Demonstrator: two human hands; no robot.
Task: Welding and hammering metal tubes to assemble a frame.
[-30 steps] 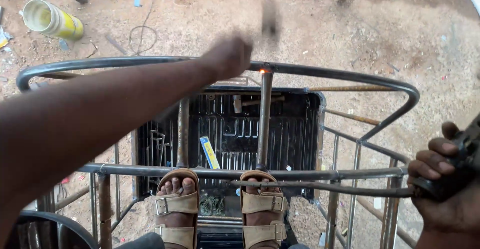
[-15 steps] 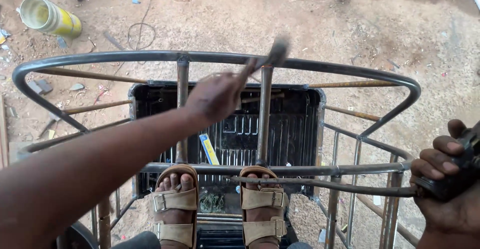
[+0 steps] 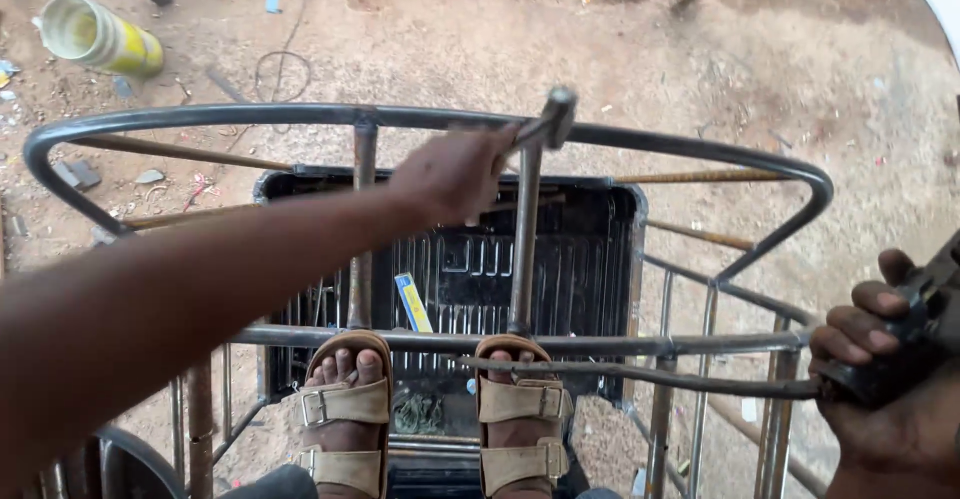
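Steel hammer (image 3: 548, 125) gripped, left arm outstretched.

Bare, sleeveless arms; tan double-strap sandals (image 3: 345, 419) with metal buckles on both feet.

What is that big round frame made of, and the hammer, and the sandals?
The frame looks like bare steel tube: dull grey, with rusty brown patches and lumpy joints that seem welded. The hammer in the left hand has a grey head, probably metal; its handle is mostly hidden, so I cannot tell. The sandals look like tan leather or suede, matte, with small metal buckles.
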